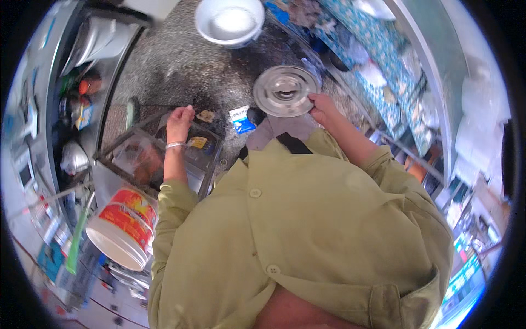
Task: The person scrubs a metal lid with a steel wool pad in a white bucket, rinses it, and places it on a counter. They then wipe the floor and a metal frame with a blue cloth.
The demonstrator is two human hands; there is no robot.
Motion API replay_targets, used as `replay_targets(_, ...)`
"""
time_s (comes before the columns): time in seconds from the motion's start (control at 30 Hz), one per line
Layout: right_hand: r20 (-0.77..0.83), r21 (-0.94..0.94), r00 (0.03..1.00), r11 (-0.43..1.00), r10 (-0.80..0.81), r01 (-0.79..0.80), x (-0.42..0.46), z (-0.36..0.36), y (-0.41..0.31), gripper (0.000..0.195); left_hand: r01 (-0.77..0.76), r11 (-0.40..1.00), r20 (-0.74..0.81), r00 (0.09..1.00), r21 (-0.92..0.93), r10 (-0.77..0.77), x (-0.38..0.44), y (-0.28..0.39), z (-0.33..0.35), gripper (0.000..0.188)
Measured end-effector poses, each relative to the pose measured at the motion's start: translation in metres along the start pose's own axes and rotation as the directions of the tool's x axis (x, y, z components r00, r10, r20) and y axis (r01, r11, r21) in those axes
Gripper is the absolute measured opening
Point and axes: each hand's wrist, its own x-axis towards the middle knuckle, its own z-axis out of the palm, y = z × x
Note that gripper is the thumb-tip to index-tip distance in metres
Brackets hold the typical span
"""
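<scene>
My right hand [324, 109] grips the rim of a round, shiny metal pot lid [283, 90], whose handle faces up. The lid is held in front of my body at the right of centre. My left hand [180, 119] is raised over a dark metal-framed rack [164, 144], with its fingers bent together and nothing seen in them; a bracelet is on that wrist. Below and between the hands lie a blue and white packet [243, 120] and a small pale scrap [206, 116] on the dirty speckled floor.
A white basin [230, 20] stands ahead at the top. At the lower left is a tilted white and red plastic bucket [123, 226]. A shelf with bottles and bags runs along the left. Blue patterned sheeting [382, 49] with cluttered items lies at the right.
</scene>
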Motion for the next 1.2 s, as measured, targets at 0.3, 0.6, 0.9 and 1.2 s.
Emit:
replay_targets(0.3,0.075,0.067,0.997,0.997,0.033,-0.038,-0.028,-0.010,0.032,0.026,0.353,0.892,0.502,0.847,-0.282,-0.177,0.018,0.054,0.107,0.043)
replay_targets(0.6,0.098,0.192,0.995,0.981,-0.011,-0.008,-0.033,-0.023,0.000,0.023,0.434,0.808,0.558,0.814,-0.398,-0.163,0.017,0.020,0.141,0.028)
replay_targets(0.9,0.140,0.135,0.990,0.991,-0.012,-0.007,0.026,-0.082,-0.002,0.026,0.427,0.814,0.666,0.743,-0.395,-0.067,0.021,0.038,0.219,0.023)
replay_targets(1.2,-0.016,0.056,0.966,0.965,0.259,-0.257,0.036,-0.118,0.021,0.021,0.587,0.764,0.513,0.758,-0.269,-0.402,0.044,-0.002,0.262,0.024)
